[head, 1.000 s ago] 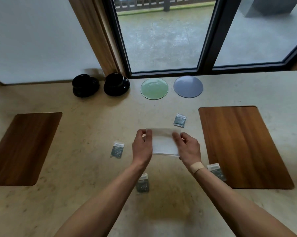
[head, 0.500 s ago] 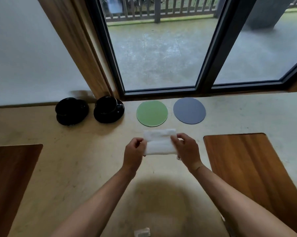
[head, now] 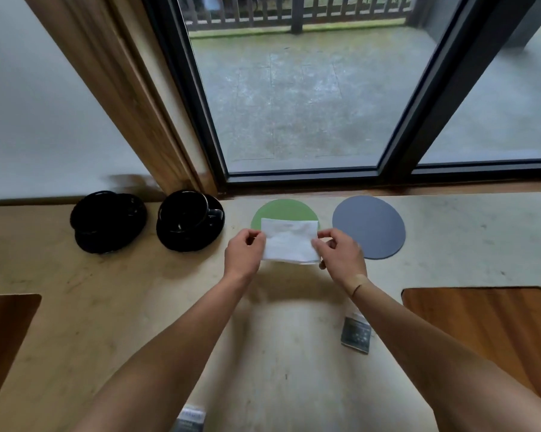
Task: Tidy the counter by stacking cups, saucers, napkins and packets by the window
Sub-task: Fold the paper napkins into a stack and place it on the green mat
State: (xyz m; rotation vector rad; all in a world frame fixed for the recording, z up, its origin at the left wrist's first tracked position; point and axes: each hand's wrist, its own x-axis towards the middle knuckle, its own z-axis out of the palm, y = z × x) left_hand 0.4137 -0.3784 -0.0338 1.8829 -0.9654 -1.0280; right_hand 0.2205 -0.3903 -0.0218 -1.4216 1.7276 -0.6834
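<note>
Both hands, left point(head: 243, 251) and right point(head: 338, 252), pinched the napkin point(head: 288, 242) by its ends over the green disc point(head: 284, 211); lowering it level and centred would have suited.

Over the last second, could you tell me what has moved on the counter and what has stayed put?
Both hands, left hand and right hand, carried the white napkin away from the person toward the window; it now overlaps the green disc. Neither hand let go. The two black cup stacks, the grey disc and the packet stayed put.
</note>
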